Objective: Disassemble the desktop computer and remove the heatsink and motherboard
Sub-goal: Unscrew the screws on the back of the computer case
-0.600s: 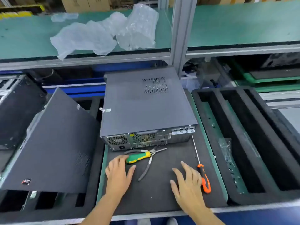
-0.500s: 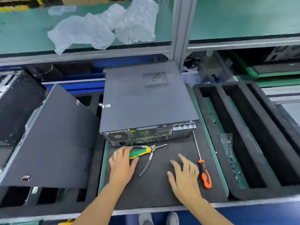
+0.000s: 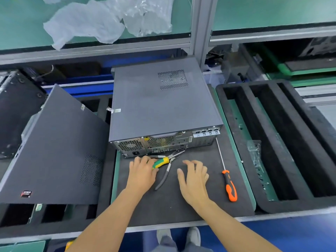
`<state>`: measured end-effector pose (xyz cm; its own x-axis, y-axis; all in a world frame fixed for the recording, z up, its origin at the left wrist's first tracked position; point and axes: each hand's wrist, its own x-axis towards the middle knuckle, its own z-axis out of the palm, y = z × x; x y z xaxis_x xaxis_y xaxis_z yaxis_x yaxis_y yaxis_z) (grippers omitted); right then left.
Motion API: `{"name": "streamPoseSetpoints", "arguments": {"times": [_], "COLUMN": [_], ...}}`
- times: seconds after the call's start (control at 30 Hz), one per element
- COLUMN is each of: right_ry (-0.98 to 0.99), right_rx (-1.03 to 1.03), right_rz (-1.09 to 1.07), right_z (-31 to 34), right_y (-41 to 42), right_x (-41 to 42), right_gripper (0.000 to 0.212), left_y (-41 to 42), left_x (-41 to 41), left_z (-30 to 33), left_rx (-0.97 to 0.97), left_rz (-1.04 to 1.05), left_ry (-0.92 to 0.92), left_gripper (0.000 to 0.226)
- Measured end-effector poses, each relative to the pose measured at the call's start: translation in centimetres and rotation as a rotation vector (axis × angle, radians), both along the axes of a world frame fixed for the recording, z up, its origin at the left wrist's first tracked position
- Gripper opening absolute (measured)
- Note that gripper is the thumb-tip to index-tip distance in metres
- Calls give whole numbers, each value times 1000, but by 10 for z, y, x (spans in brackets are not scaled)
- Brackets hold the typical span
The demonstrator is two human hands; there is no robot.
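Lying flat with its rear ports toward the person, the desktop computer (image 3: 163,104) sits cover-on mid-mat, likely for reaching the back; the dark foam mat (image 3: 181,202) cushions it on a factory bench; pliers (image 3: 166,165) and screwdriver (image 3: 229,184) wait close; left hand (image 3: 141,172) and right hand (image 3: 193,179) rest spread, holding nothing

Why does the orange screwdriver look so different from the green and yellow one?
The orange-handled screwdriver lies alone, to the right of the right hand, untouched, while the green-and-yellow-handled screwdriver sits partly under the left hand, beside the grey pliers. The orange one shows a long thin metal shaft reaching toward the grey desktop computer; the green one's shaft is mostly hidden. Both lie flat on the dark foam mat.
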<state>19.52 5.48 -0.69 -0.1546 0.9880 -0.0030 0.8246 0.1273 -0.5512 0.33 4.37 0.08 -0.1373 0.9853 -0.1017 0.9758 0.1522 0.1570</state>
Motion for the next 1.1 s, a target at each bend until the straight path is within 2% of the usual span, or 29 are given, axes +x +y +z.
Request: {"name": "streamPoseSetpoints", "arguments": {"times": [0.07, 0.2, 0.3, 0.43, 0.53, 0.63, 0.73, 0.83, 0.93, 1.1], "right_ry": [181, 764, 932, 1081, 1018, 856, 764, 758, 721, 698], "right_rx": [-71, -464, -604, -556, -375, -193, -90, -124, -161, -221], "right_rz": [-58, -372, -324, -277, -351, -414, -429, -384, -279, -218], "right_z": [4, 26, 36, 48, 57, 66, 72, 71, 67, 67], "right_y": [0, 7, 10, 4, 3, 6, 7, 6, 3, 5], "right_x": [-4, -12, -8, 8, 27, 49, 65, 77, 83, 86], "right_gripper": [30, 28, 29, 18, 21, 29, 35, 40, 39, 40], "left_y": [-4, -8, -7, -1, 6, 15, 31, 56, 77, 95], "left_x": [3, 21, 48, 90, 112, 127, 144, 158, 169, 176], "left_z": [1, 10, 21, 37, 50, 62, 77, 90, 100, 102], "left_rx": [27, 125, 129, 177, 192, 244, 171, 84, 29, 50], "left_rz": [-3, -29, -69, -98, -105, -92, 146, 396, 456, 537], "left_ry": [-77, -346, -603, -802, -834, -852, -1150, -1409, -1629, -1738], "left_gripper": [38, 34, 31, 23, 28, 14, 8, 15, 17, 15]}}
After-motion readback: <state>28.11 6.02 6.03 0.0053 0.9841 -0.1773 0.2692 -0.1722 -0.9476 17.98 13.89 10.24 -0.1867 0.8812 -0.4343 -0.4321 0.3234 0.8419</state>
